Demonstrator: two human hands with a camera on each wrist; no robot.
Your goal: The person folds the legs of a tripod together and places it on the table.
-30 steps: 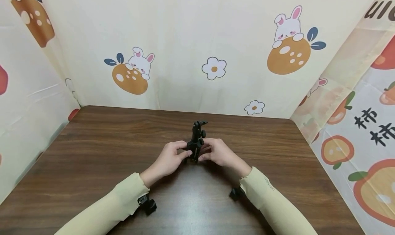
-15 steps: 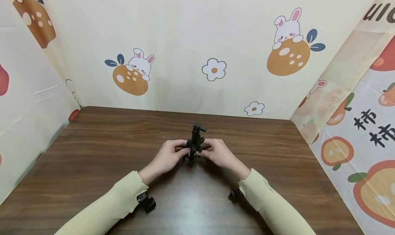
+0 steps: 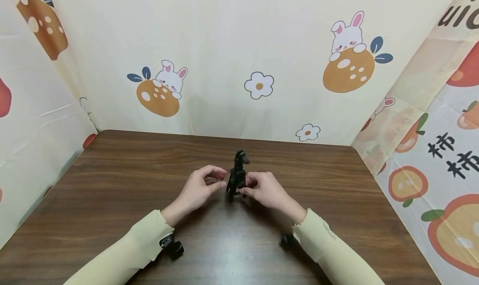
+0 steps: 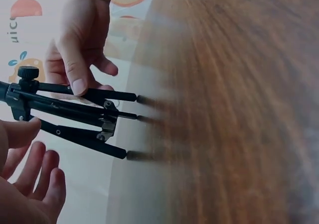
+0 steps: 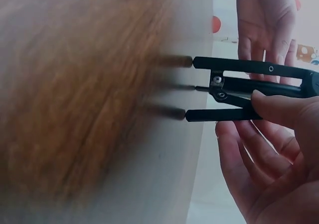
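Observation:
A small black tripod (image 3: 237, 175) stands upright at the middle of the table, its several legs drawn in close to the centre column. In both wrist views the feet come right down to the tabletop. My right hand (image 3: 270, 189) pinches one leg (image 5: 224, 115) between thumb and fingers, low on the tripod's right side. At the left side, my left hand (image 3: 196, 190) has its fingers loosely spread, with fingertips close beside the tripod. A round knob (image 4: 28, 73) sticks out near the tripod's collar in the left wrist view.
The brown wooden table (image 3: 112, 218) ends at a patterned curtain (image 3: 224, 35) behind, with more printed cloth (image 3: 430, 185) along the right and left. Small black wrist cameras (image 3: 173, 247) hang under both sleeves, close over the tabletop.
The tripod has turned, its top fitting now facing another way, and its legs have shifted. My left fingers have let go and moved slightly left; the right hand stays at the tripod.

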